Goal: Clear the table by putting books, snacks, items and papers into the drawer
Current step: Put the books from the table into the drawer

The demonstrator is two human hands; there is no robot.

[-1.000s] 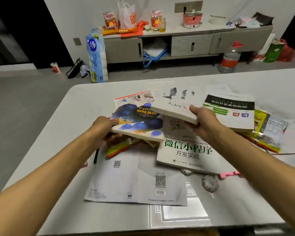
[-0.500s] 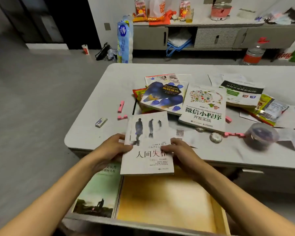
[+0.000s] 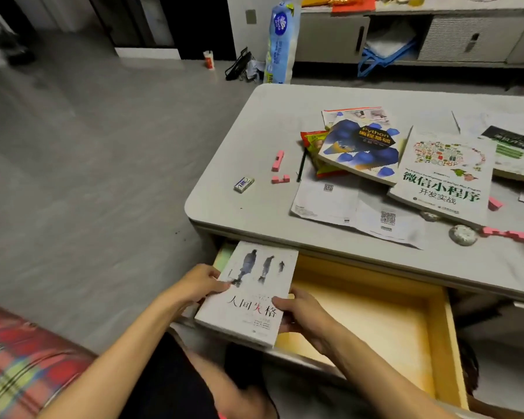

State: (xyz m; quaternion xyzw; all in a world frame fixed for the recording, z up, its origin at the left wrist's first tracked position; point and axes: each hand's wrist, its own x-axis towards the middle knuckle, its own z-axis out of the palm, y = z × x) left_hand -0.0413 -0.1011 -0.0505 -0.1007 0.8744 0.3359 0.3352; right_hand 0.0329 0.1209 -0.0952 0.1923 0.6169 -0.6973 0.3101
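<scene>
- My left hand grips the left edge of a white paperback book with dark walking figures and a black-and-red Chinese title, thumb on the cover and fingers curled beneath.
- My right hand holds the same book at its lower right edge, thumb pressed on the cover beside the title.
- The book hangs face up over the left end of the open drawer with the yellow wooden inside, its near corner reaching past the drawer's front edge. Whether it touches anything beneath, I cannot tell.
- A pale green edge shows in the drawer just beyond the book's far left corner; what it belongs to is unclear.
- On the pale grey table with rounded corners above the drawer lies a blue-patterned Python book, resting partly on a red, green and yellow snack packet.
- Just right of it lies a white book with a large green Chinese title, overlapping an unfolded white paper sheet printed with QR codes.
- A thin black pen lies beside the snack packet.
- Two pink blocks sit left of the pen, and a small white rectangular packet lies near the table's left edge.
- A round grey disc sits by the table's front edge, next to a row of pink blocks.
</scene>
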